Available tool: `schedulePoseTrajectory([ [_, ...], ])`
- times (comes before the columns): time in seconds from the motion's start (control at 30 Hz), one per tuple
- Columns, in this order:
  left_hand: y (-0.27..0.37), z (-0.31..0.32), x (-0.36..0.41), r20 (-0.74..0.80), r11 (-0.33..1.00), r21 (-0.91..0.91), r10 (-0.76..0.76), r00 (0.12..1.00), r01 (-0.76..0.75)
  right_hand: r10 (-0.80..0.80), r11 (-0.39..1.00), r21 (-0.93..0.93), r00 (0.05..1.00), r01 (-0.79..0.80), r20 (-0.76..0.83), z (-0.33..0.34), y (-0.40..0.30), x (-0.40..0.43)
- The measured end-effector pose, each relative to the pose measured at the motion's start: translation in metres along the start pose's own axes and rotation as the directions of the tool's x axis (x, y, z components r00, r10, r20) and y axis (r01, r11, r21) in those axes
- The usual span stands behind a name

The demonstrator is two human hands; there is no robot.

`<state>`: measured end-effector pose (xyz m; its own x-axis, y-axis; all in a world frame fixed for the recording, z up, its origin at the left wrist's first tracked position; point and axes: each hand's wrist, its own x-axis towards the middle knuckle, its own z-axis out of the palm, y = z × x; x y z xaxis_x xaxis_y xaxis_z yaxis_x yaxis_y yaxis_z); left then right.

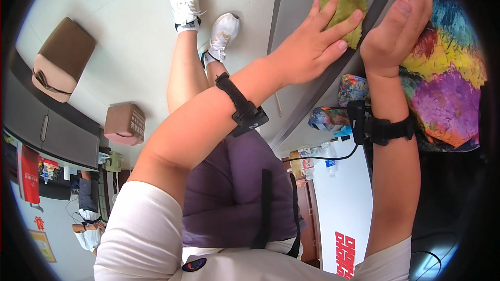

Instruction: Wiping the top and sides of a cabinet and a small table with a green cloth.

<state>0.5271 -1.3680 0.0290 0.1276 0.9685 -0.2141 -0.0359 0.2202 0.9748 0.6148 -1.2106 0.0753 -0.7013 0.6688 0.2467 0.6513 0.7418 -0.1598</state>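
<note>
My left hand [316, 43] reaches up to the right with its fingers spread over a fuzzy yellow-green cloth [343, 0]. The cloth lies against a grey panel with a dark border [299, 19]; parts of it are hidden under the fingers. I cannot tell whether the fingers grip it or only rest on it. To the right of the cloth is my right hand [394, 27], raised with its fingers straight and close together, nothing visible in it. Just beside it hangs or lies a multicoloured cloth item [445, 97]. Black straps with small devices circle both forearms.
A brown and pink stool [64, 60] and a smaller one [124, 124] stand on the pale tiled floor [117, 39]. Grey cabinets [66, 136] run along the left. Plastic bottles [329, 158] are at lower right. Another person [88, 210] is at far left. A black cable [324, 159] trails from the right forearm's device.
</note>
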Motion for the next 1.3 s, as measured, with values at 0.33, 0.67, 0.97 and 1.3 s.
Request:
schedulePoseTrajectory([
  [0.33, 0.019, 0.053, -0.122, 0.349, 0.880, -0.261, -0.298, 0.889, 0.397, 0.107, 0.979, 0.179, 0.994, -0.103, -0.012, 0.000, -0.011, 0.003],
  [0.67, 0.016, 0.026, -0.025, 0.183, 0.875, -0.335, -0.302, 0.936, 0.348, 0.137, 0.978, 0.159, 0.991, -0.136, 0.002, 0.000, -0.015, 0.004],
  [0.97, -0.094, 0.018, 0.028, -0.035, 0.658, -0.658, -0.513, 0.857, 0.366, 0.104, 0.976, 0.190, 0.995, -0.103, 0.005, 0.000, -0.011, 0.008],
  [1.3, -0.070, -0.003, 0.024, 0.102, 0.494, -0.700, -0.646, 0.756, 0.516, 0.122, 0.975, 0.189, 0.992, -0.118, -0.013, 0.002, -0.017, 0.004],
])
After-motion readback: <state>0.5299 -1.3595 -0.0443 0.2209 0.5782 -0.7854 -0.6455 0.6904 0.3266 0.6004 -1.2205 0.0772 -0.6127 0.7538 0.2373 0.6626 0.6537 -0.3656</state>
